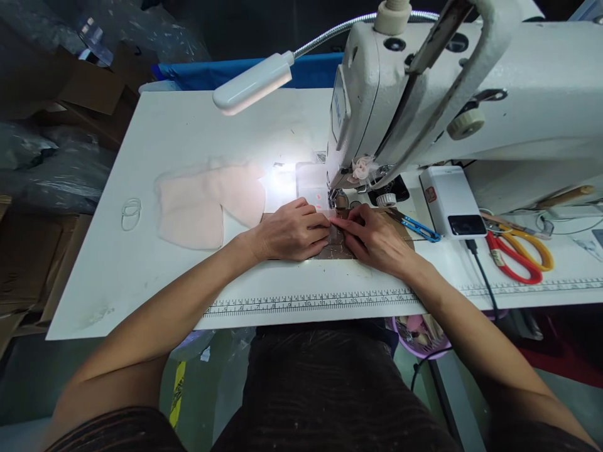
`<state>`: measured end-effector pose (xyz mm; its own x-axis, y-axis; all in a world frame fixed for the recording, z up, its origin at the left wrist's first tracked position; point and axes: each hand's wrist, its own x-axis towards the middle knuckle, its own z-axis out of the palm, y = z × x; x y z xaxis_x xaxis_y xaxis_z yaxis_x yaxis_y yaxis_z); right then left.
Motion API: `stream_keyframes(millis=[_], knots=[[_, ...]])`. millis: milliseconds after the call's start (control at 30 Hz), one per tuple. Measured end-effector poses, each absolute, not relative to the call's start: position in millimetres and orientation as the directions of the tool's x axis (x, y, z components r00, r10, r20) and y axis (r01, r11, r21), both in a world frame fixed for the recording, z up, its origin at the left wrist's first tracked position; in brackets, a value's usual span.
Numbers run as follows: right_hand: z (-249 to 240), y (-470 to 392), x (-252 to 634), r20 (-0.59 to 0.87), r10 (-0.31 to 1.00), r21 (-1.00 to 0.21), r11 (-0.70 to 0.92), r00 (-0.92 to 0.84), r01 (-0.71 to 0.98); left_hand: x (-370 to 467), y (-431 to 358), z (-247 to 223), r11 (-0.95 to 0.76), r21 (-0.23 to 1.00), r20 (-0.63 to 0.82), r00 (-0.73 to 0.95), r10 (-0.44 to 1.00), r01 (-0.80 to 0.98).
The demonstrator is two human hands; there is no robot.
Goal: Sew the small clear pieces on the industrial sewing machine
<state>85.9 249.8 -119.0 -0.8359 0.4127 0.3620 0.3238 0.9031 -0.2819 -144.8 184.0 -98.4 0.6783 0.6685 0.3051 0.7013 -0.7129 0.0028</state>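
A thin, pale piece of material (335,235) lies on the brown surface (343,253) just in front of the presser foot (333,198), between both hands. The left hand (296,231) has its fingers curled together over its left side; the right hand (370,235) reaches in with fingers partly bent, probably steadying its edge. Whether either truly pinches it, I cannot tell. The lamp (254,83) throws light beside the needle area, likely for close sight. Pink cloth (188,210) rests leftward on the bench (174,125); the blue snips (420,228) lie near the right hand, presumably for easy reach.
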Motion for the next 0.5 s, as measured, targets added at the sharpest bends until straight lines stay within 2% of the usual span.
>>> stream_keyframes(millis=[133,333,500], knots=[[-119.3,250.3,86.4,0.349,0.454,-0.342,0.876,-0.820,0.339,-146.2,184.7,-97.2,-0.684,0.048,0.284,0.646,0.708,0.728],[-116.9,255.6,90.5,0.369,0.591,-0.576,0.751,-0.717,0.323,-152.4,189.4,-103.8,-0.655,0.228,0.353,0.566,0.745,0.720],[-118.7,257.5,89.4,0.370,0.663,-0.626,0.695,-0.650,0.353,-153.1,190.4,-107.8,-0.652,0.272,0.385,0.541,0.748,0.708]])
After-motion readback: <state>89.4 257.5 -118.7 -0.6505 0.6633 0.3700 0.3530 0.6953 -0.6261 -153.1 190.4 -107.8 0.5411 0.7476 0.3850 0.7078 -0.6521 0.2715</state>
